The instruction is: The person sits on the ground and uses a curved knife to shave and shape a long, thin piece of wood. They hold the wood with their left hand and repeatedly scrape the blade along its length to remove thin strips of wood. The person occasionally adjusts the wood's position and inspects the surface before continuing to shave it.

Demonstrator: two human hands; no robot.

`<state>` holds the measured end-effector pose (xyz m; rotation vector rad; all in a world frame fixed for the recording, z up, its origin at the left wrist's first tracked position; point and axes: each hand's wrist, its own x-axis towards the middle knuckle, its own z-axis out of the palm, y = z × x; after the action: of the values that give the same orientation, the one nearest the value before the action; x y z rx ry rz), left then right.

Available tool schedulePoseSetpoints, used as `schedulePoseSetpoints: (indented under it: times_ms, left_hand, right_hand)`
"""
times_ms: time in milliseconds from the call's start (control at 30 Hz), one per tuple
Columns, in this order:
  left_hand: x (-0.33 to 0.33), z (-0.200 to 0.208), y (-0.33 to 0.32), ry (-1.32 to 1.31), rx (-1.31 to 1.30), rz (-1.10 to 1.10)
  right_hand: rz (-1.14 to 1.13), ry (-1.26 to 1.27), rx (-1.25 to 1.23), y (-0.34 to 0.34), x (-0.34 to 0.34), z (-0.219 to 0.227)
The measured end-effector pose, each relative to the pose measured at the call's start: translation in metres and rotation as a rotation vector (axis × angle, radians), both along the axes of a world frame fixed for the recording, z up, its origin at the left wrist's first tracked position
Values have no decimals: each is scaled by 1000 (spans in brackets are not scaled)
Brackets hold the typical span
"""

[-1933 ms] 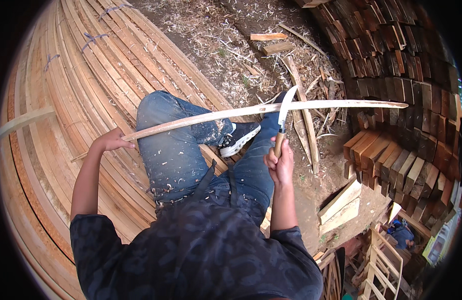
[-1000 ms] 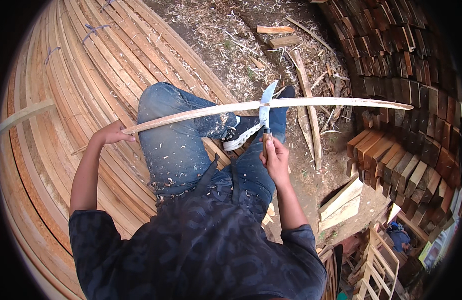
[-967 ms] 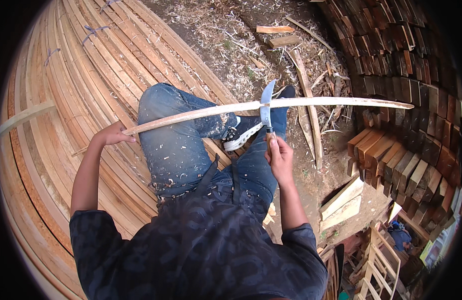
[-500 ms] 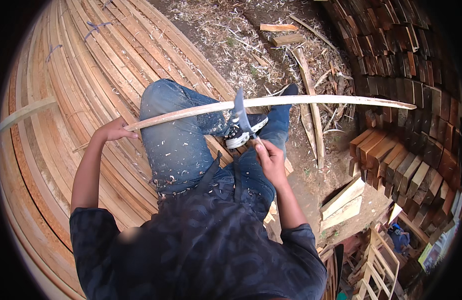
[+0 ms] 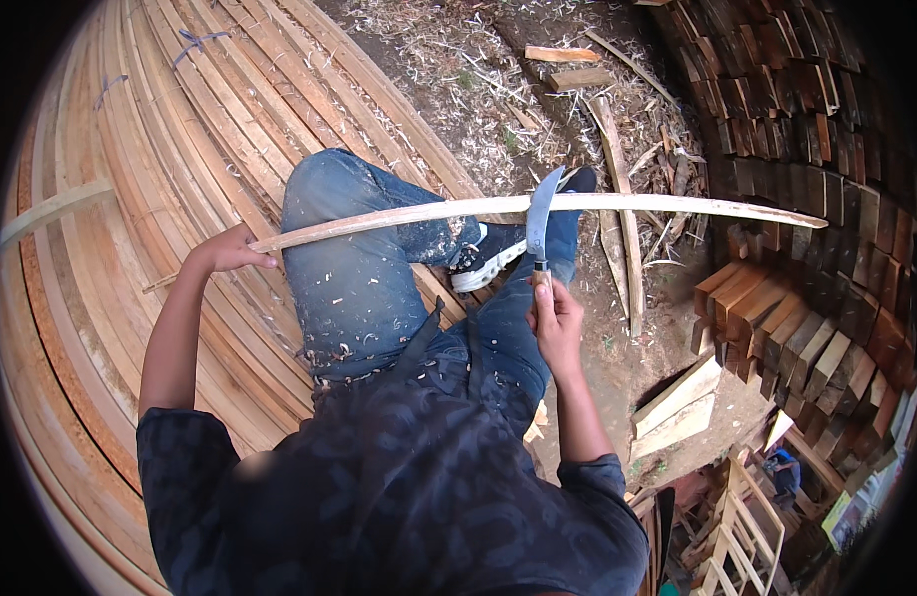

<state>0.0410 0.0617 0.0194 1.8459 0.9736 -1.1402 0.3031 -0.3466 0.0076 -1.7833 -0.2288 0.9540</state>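
A long, thin wooden strip [image 5: 379, 219] lies across my bent leg and reaches out to the right. Near its left end, my left hand [image 5: 230, 250] is closed round it. My right hand [image 5: 556, 313] grips the wooden handle of a knife [image 5: 541, 214] with a broad, curved blade. The blade points away from me and crosses the strip over my far foot; whether it touches the wood I cannot tell. Pale shavings cling to my jeans [image 5: 344, 288].
I sit on a stack of long planks [image 5: 180, 179] tied with dark cords. Beyond them the ground [image 5: 448, 60] is strewn with shavings and offcuts. Stacked boards [image 5: 776, 119] rise at the right. A wooden frame [image 5: 741, 536] and a person in blue [image 5: 784, 475] show at lower right.
My right hand has moved the knife to the right along the strip, and its blade now leans the other way. The left hand and the strip have stayed almost still.
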Motion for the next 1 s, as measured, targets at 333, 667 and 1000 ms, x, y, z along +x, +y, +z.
schedulePoseSetpoints:
  times_ms: [333, 667, 1000]
  left_hand:
    - [1, 4, 1, 61, -27, 10]
    - [-12, -15, 6, 3, 36, 42]
    - [-8, -12, 5, -72, 103, 46]
  right_hand:
    - [-81, -99, 86, 0, 22, -3]
    - [-546, 11, 311, 1, 33, -17]
    - [-120, 133, 128, -3, 6, -16]
